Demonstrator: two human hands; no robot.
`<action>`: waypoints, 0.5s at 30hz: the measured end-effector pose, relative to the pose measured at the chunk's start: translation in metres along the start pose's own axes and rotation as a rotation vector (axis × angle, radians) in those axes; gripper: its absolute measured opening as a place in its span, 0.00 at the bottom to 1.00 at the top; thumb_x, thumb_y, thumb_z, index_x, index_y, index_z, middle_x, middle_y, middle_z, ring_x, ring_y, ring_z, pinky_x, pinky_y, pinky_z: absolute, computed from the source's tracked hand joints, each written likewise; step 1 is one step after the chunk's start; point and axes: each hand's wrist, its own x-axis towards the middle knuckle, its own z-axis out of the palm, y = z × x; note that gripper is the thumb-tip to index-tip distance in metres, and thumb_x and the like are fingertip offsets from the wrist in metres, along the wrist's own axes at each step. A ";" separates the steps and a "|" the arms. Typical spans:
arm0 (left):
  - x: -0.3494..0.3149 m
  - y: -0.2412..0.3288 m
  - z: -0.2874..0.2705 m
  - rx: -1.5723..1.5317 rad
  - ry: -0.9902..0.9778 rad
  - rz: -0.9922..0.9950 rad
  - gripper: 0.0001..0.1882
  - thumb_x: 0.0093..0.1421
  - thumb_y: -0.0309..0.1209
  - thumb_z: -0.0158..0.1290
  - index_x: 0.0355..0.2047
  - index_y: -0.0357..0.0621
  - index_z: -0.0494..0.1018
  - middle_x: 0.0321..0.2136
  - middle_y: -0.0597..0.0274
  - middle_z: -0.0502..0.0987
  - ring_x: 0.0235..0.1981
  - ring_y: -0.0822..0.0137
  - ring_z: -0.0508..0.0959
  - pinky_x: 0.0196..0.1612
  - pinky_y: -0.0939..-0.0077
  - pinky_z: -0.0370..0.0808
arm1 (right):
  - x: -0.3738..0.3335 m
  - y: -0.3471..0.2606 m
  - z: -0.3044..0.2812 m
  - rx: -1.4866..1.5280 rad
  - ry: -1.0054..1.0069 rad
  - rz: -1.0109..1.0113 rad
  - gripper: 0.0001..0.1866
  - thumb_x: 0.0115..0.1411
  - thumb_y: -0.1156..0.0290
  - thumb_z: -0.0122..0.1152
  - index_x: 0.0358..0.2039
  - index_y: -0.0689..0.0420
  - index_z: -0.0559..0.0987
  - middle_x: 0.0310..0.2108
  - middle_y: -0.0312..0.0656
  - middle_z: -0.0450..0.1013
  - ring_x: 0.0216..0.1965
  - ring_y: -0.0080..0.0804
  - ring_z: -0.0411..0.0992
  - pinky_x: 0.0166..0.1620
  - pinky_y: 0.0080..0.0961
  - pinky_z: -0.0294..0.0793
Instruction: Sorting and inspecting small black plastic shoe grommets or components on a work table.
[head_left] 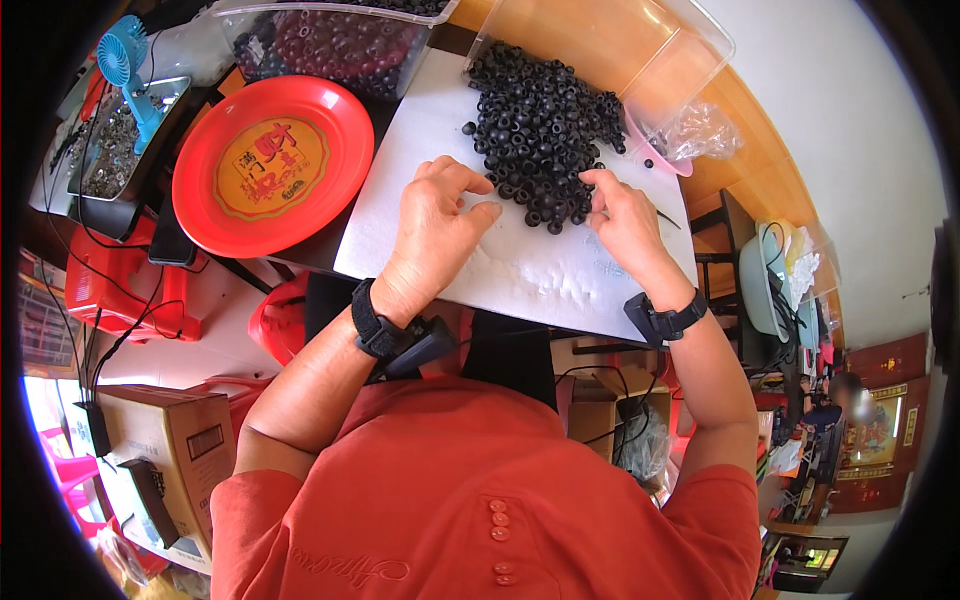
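Observation:
A heap of small black ring-shaped pieces [545,130], round with holes in the middle, lies on a white sheet [400,200] on the table before me. My left hand [440,220] is at the heap's near left edge. Its thumb and index finger are apart, with nothing visible between them; the other fingers curl in. On the opposite side, my right hand [625,220] has its fingertips at the heap's right edge, against the outer pieces. Those fingers are spread, and no piece shows clearly in their grip. Dark bands circle both wrists.
A red round tray [350,130] lies to the left. Behind it stands a clear bin of dark red and black pieces [330,45]. A clear plastic box [610,50] tilts behind the heap, near a pink scoop [675,165]. A blue fan [122,55] stands far left.

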 end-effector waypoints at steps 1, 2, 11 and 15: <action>0.000 0.000 0.000 0.001 -0.002 -0.002 0.10 0.51 0.25 0.61 0.35 0.35 0.78 0.35 0.57 0.76 0.34 0.64 0.74 0.40 0.73 0.74 | 0.000 -0.003 -0.003 0.035 -0.015 0.033 0.23 0.49 0.81 0.58 0.48 0.55 0.76 0.25 0.45 0.77 0.29 0.47 0.76 0.35 0.43 0.73; 0.000 0.001 0.000 0.002 -0.003 -0.006 0.10 0.51 0.25 0.61 0.35 0.35 0.78 0.35 0.57 0.76 0.35 0.64 0.74 0.41 0.73 0.74 | 0.000 -0.004 -0.004 0.070 -0.028 0.067 0.22 0.49 0.82 0.58 0.48 0.55 0.76 0.24 0.45 0.76 0.29 0.48 0.76 0.35 0.44 0.74; 0.000 0.001 0.000 -0.014 -0.009 0.008 0.10 0.52 0.25 0.60 0.35 0.35 0.78 0.34 0.57 0.76 0.35 0.64 0.74 0.41 0.73 0.74 | -0.008 -0.001 -0.017 -0.050 -0.146 0.137 0.20 0.49 0.83 0.55 0.43 0.57 0.78 0.24 0.50 0.77 0.31 0.52 0.77 0.36 0.47 0.73; 0.000 0.003 0.000 -0.032 0.001 0.012 0.10 0.51 0.25 0.60 0.34 0.35 0.78 0.33 0.57 0.76 0.35 0.64 0.74 0.41 0.72 0.73 | -0.008 0.003 -0.023 -0.101 -0.141 0.119 0.17 0.49 0.82 0.54 0.40 0.58 0.79 0.25 0.51 0.78 0.32 0.53 0.77 0.37 0.47 0.73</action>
